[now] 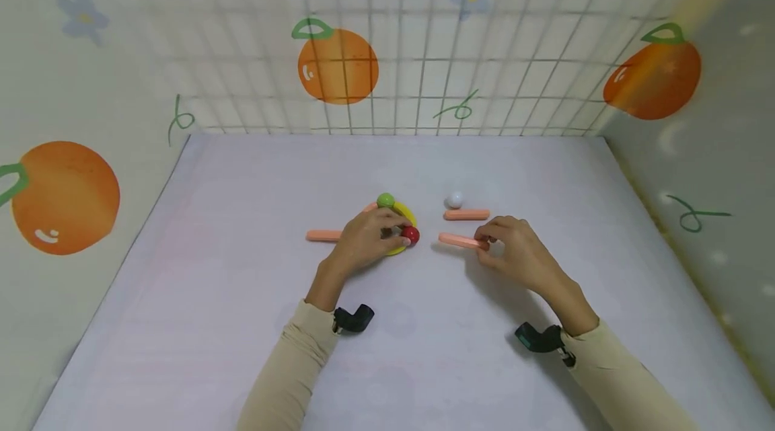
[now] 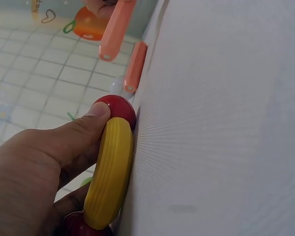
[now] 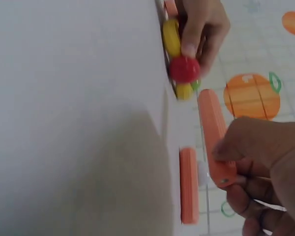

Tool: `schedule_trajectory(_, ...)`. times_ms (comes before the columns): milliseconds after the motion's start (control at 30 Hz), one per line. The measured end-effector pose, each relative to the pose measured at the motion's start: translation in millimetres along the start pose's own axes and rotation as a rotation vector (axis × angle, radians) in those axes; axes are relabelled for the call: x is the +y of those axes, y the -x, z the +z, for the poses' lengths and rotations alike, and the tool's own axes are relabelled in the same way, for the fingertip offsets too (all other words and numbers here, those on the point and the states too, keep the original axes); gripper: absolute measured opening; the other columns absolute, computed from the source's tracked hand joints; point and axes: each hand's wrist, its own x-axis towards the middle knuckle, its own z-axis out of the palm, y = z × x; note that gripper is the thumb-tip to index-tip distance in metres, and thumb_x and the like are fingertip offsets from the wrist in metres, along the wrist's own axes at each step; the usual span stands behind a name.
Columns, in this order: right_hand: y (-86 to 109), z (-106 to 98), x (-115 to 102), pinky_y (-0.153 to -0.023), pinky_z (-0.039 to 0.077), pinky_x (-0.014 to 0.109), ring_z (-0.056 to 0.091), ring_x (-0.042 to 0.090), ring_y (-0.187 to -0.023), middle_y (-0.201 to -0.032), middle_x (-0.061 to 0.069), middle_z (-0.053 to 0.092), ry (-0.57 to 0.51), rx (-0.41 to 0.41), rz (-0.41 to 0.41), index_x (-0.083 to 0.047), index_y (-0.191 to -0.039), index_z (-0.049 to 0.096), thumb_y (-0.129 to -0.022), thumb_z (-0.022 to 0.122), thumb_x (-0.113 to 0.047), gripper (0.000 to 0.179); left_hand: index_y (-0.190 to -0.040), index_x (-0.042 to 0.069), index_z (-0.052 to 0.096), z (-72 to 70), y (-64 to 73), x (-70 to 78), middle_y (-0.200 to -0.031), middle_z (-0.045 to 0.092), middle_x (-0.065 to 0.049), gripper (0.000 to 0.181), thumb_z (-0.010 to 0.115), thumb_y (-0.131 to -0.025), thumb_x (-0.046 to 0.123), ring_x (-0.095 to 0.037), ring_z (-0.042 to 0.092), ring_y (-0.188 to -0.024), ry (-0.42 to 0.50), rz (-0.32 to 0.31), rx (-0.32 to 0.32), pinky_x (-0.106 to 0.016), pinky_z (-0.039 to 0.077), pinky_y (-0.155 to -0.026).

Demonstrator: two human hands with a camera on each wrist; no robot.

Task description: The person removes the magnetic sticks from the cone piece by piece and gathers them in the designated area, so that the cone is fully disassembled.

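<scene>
My left hand (image 1: 366, 239) pinches a glossy red ball (image 1: 410, 236), the thumb (image 2: 96, 115) pressing on it in the left wrist view. A curved yellow piece (image 2: 109, 169) joins that ball to a darker red ball (image 2: 86, 225), partly hidden by the fingers. Behind the hand, a green ball (image 1: 385, 200) meets another yellow curve (image 1: 406, 212). To the right, my right hand (image 1: 514, 253) pinches a salmon-coloured ridged stick (image 1: 457, 240) near one end, with a hole in its tip. Its free end points toward the red ball, apart from it.
A second salmon stick (image 1: 466, 214) lies beyond the right hand, with a white ball (image 1: 454, 200) just behind it. Left of the left hand, another salmon stick (image 1: 323, 235) sticks out from the joined pieces. A wire grid (image 1: 424, 78) stands along the table's far edge.
</scene>
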Motion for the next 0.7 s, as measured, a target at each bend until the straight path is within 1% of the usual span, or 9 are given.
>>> schedule_trajectory(133,-6.4,-3,11,-0.071,0.035,0.04,0.055,0.022,-0.076,-0.081,0.001,0.063,0.059,0.065,-0.034,-0.008,-0.082,0.07,-0.073,0.079,0.002,0.017,-0.118,0.025,0.075,-2.2,0.6,-0.5,-0.12,0.065,0.005,0.032,0.077,-0.089,0.038,-0.01,0.06,-0.094,0.003,-0.007,-0.01,-0.032,0.049,-0.079)
schedule_trajectory(233,-12.4,-4,19,-0.068,0.036,0.04,0.055,0.022,-0.074,-0.082,0.003,0.064,0.11,0.081,-0.057,-0.007,-0.081,0.071,-0.072,0.079,0.003,0.016,-0.118,0.025,0.075,-3.1,0.4,0.3,-0.12,0.065,0.005,0.032,0.077,-0.089,0.037,-0.01,0.059,-0.093,0.002,-0.01,-0.009,-0.032,0.048,-0.078)
schedule_trajectory(333,-16.8,-4,25,-0.067,0.036,0.039,0.055,0.023,-0.075,-0.084,0.005,0.065,0.138,0.068,-0.048,-0.007,-0.082,0.071,-0.072,0.079,0.003,0.016,-0.118,0.025,0.075,-3.7,-0.1,1.4,-0.119,0.065,0.006,0.031,0.077,-0.089,0.037,-0.01,0.059,-0.092,-0.004,-0.017,-0.008,-0.031,0.048,-0.078)
schedule_trajectory(500,-20.7,-2,31,-0.07,0.035,0.04,0.057,0.025,-0.081,-0.089,0.006,0.066,0.151,0.014,0.013,-0.007,-0.085,0.072,-0.074,0.081,0.001,0.016,-0.118,0.025,0.075,-4.6,-1.0,2.6,-0.12,0.065,0.005,0.033,0.077,-0.089,0.039,-0.011,0.06,-0.092,-0.005,-0.013,-0.018,-0.031,0.048,-0.077)
schedule_trajectory(567,-22.3,0,32,-0.07,0.036,0.04,0.058,0.026,-0.082,-0.09,0.006,0.067,0.157,0.001,0.025,-0.006,-0.087,0.073,-0.074,0.082,-0.001,0.016,-0.118,0.024,0.075,-4.5,-1.4,2.5,-0.119,0.065,0.005,0.033,0.077,-0.088,0.039,-0.011,0.06,-0.093,-0.005,-0.01,-0.018,-0.031,0.048,-0.078)
schedule_trajectory(700,-25.0,3,36,-0.07,0.038,0.042,0.058,0.028,-0.082,-0.092,0.008,0.067,0.179,0.022,0.008,-0.006,-0.088,0.074,-0.074,0.085,-0.002,0.018,-0.117,0.025,0.075,-4.8,-1.9,2.0,-0.118,0.065,0.006,0.033,0.077,-0.088,0.039,-0.011,0.06,-0.093,-0.011,-0.015,-0.016,-0.031,0.048,-0.078)
